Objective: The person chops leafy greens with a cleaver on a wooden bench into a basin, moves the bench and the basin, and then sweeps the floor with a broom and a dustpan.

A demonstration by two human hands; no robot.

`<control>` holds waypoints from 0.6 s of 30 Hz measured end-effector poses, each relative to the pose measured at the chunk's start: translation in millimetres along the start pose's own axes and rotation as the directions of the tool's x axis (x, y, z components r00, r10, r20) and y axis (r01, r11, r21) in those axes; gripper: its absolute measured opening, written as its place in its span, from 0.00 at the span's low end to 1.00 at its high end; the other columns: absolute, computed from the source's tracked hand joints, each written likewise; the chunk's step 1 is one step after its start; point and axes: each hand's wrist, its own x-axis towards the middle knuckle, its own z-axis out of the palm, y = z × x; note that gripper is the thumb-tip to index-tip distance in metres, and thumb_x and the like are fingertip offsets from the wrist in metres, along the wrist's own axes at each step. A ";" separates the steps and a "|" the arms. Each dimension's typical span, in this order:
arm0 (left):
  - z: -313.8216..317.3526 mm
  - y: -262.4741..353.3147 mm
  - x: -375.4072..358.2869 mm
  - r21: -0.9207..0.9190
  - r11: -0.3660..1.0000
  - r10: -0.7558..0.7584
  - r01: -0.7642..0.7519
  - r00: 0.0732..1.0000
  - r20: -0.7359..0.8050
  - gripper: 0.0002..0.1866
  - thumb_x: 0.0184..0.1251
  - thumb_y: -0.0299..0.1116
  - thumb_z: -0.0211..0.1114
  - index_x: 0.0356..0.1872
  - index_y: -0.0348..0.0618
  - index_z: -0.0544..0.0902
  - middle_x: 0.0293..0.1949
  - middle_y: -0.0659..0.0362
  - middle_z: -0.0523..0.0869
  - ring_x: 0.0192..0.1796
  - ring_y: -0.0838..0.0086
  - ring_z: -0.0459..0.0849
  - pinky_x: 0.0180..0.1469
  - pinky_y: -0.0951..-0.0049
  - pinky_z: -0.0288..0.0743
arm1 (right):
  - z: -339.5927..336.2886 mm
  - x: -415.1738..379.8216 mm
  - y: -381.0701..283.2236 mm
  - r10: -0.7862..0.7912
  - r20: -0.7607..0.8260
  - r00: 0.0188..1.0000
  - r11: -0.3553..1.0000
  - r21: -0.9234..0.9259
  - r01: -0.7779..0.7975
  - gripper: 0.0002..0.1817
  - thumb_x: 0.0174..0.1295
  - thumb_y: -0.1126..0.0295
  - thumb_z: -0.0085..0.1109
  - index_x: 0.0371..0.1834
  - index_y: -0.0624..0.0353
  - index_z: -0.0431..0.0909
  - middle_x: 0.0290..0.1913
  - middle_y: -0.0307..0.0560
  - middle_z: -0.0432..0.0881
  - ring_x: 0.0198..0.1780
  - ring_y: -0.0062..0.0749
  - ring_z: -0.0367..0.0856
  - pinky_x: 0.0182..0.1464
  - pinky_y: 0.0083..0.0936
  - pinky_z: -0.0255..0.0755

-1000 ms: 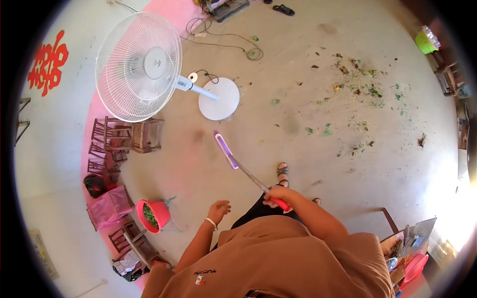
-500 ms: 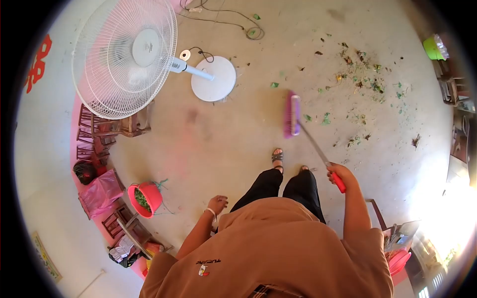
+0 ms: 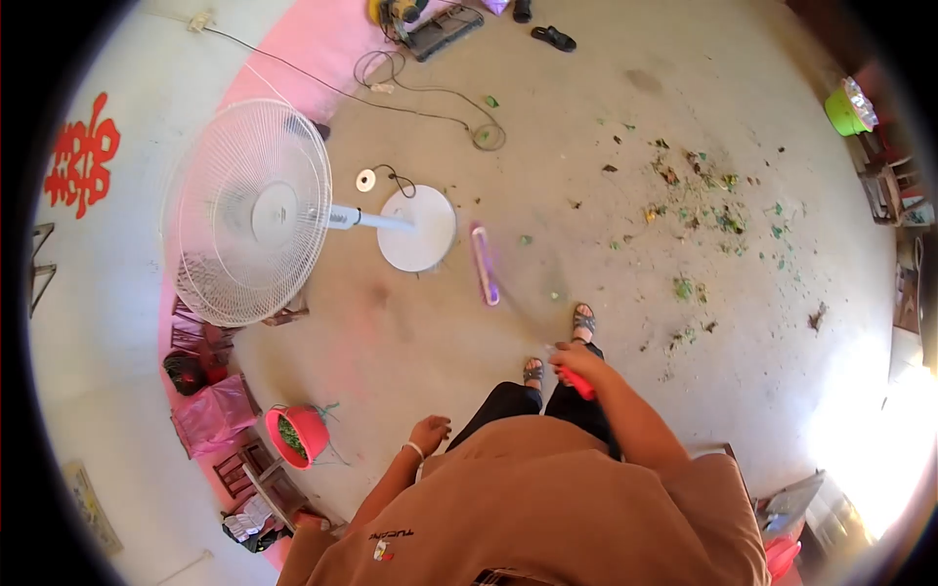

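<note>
My right hand (image 3: 572, 363) grips the red handle of a broom (image 3: 486, 266) in front of my legs. The broom's purple head is over the floor beside the white base of a standing fan, and its shaft is smeared by motion. My left hand (image 3: 430, 433) hangs at my side, loosely bent, with nothing visible in it. Leaf scraps (image 3: 718, 217) and dry bits lie scattered on the floor to the right. A few small green pieces lie close to the broom head.
A white standing fan (image 3: 277, 213) with a round base stands ahead to the left. A loose cable (image 3: 430, 109) lies behind it. At the left wall are a red bucket of greens (image 3: 311, 434), a pink-covered box (image 3: 215, 415) and wooden chairs. A green bin (image 3: 848, 109) stands far right.
The broom head has swung left, toward the fan's base, and my right hand has moved left with the handle. My right foot has stepped forward. The view has tilted up.
</note>
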 end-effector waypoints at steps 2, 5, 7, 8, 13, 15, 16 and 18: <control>-0.1 20.3 -23.1 0.021 0.997 -0.074 0.075 0.997 -0.014 0.15 0.58 0.29 0.57 0.46 0.35 0.79 0.37 0.53 0.85 0.37 0.71 0.83 0.43 0.72 0.76 | 9.1 65.8 -10.8 -0.009 0.041 0.999 0.998 -0.062 0.011 0.22 0.54 0.73 0.56 0.53 0.65 0.67 0.20 0.43 0.72 0.17 0.30 0.71 0.17 0.29 0.67; 0.8 31.8 -30.8 0.013 0.999 -0.028 0.029 0.997 -0.066 0.15 0.59 0.30 0.58 0.45 0.35 0.79 0.37 0.53 0.85 0.39 0.70 0.83 0.45 0.72 0.76 | -0.8 99.3 -55.3 -0.162 0.032 0.986 0.846 -0.510 0.155 0.10 0.52 0.70 0.57 0.32 0.66 0.76 0.17 0.44 0.73 0.17 0.32 0.72 0.19 0.30 0.69; 2.2 31.7 -28.8 0.026 0.998 -0.059 0.060 0.997 -0.043 0.14 0.59 0.31 0.58 0.45 0.36 0.79 0.37 0.53 0.85 0.39 0.70 0.83 0.46 0.72 0.76 | -45.9 118.7 -56.0 -0.101 -0.006 0.995 0.984 -0.147 0.099 0.09 0.52 0.68 0.57 0.22 0.63 0.74 0.16 0.45 0.73 0.17 0.32 0.73 0.20 0.30 0.69; 3.3 36.0 -21.2 0.036 0.998 -0.054 0.055 0.998 -0.015 0.14 0.59 0.31 0.58 0.45 0.36 0.79 0.37 0.54 0.85 0.39 0.70 0.84 0.46 0.71 0.76 | -74.2 104.1 -58.6 -0.051 0.028 0.998 0.999 -0.008 0.051 0.09 0.55 0.67 0.56 0.24 0.61 0.72 0.17 0.43 0.72 0.16 0.30 0.72 0.20 0.27 0.69; 9.4 71.5 12.7 0.169 0.984 -0.065 0.053 0.996 0.064 0.14 0.58 0.31 0.58 0.45 0.37 0.80 0.36 0.52 0.86 0.37 0.69 0.84 0.44 0.72 0.77 | -153.9 -20.7 -55.6 -0.036 -0.234 0.972 0.986 0.148 0.073 0.08 0.58 0.68 0.54 0.35 0.58 0.68 0.19 0.40 0.71 0.15 0.26 0.70 0.16 0.22 0.66; 12.5 80.7 38.0 0.123 0.992 0.017 -0.024 0.998 0.055 0.14 0.58 0.31 0.58 0.45 0.36 0.80 0.36 0.52 0.86 0.36 0.69 0.85 0.43 0.72 0.78 | -140.0 -63.1 -56.6 -0.106 -0.343 0.934 0.993 0.006 0.115 0.09 0.57 0.70 0.54 0.37 0.62 0.68 0.20 0.43 0.70 0.17 0.29 0.72 0.17 0.25 0.67; 11.9 83.0 45.6 0.094 0.992 0.081 -0.084 0.996 0.038 0.15 0.58 0.31 0.58 0.44 0.35 0.80 0.36 0.52 0.86 0.36 0.69 0.85 0.43 0.72 0.78 | -127.0 -80.2 -60.6 -0.107 -0.342 0.933 0.994 -0.004 0.113 0.09 0.57 0.70 0.54 0.37 0.62 0.68 0.20 0.43 0.70 0.17 0.29 0.72 0.17 0.25 0.67; 12.5 100.3 62.7 0.087 0.990 0.106 -0.109 0.994 0.040 0.15 0.57 0.30 0.58 0.44 0.34 0.80 0.37 0.51 0.86 0.36 0.69 0.85 0.43 0.72 0.78 | -96.4 -102.9 -80.8 -0.110 -0.435 0.894 0.993 -0.093 0.077 0.10 0.57 0.72 0.53 0.40 0.62 0.67 0.20 0.42 0.69 0.16 0.27 0.70 0.17 0.24 0.67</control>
